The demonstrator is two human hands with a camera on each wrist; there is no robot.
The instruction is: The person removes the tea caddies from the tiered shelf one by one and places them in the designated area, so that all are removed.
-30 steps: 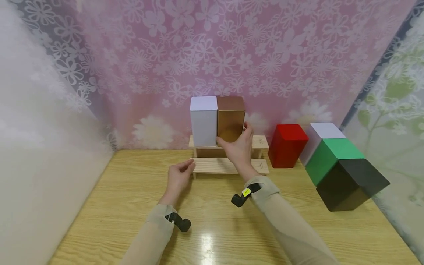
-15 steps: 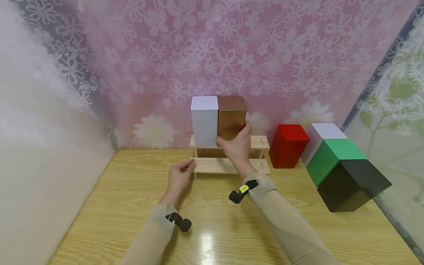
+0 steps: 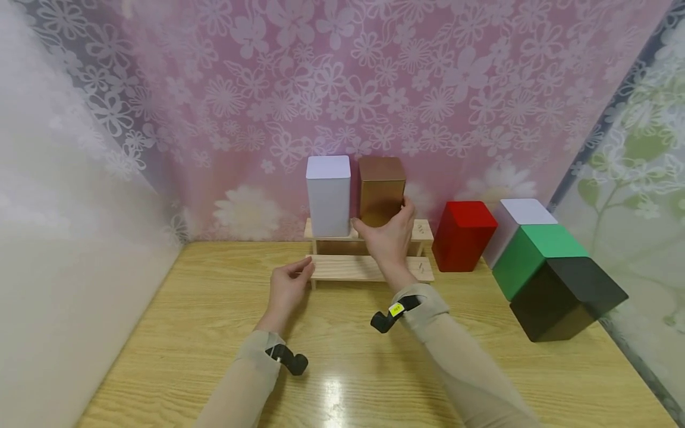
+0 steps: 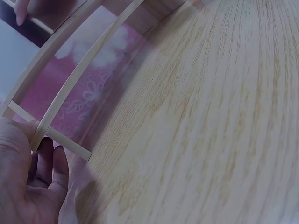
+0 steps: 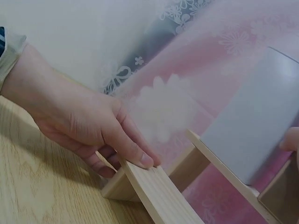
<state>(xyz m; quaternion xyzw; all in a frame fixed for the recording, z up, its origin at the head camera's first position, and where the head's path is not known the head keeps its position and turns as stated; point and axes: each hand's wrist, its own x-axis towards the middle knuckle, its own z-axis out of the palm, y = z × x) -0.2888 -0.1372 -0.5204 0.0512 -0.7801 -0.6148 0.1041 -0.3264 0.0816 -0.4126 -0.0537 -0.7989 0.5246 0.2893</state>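
Observation:
On the upper step of a small two-tier wooden stand (image 3: 342, 268) stand a white box (image 3: 329, 202) and a brown-gold box (image 3: 381, 193), both upright with a narrow gap between them. My right hand (image 3: 389, 241) grips the brown-gold box low down, thumb at its left side and fingers at its right. With my left hand (image 3: 286, 288) I pinch the left end of the stand's lower step; the right wrist view shows the thumb on top of the board (image 5: 161, 193). The left wrist view shows curled fingers below that step.
Right of the stand are a red box (image 3: 463, 236), a second white box (image 3: 521, 220), a green box (image 3: 540, 252) and a black box (image 3: 567, 297), standing close together. A pink floral curtain (image 3: 342, 89) hangs behind the wooden table (image 3: 214, 368).
The brown-gold box has shifted right with my right hand, so a gap has opened between it and the white box. My left hand stays on the stand.

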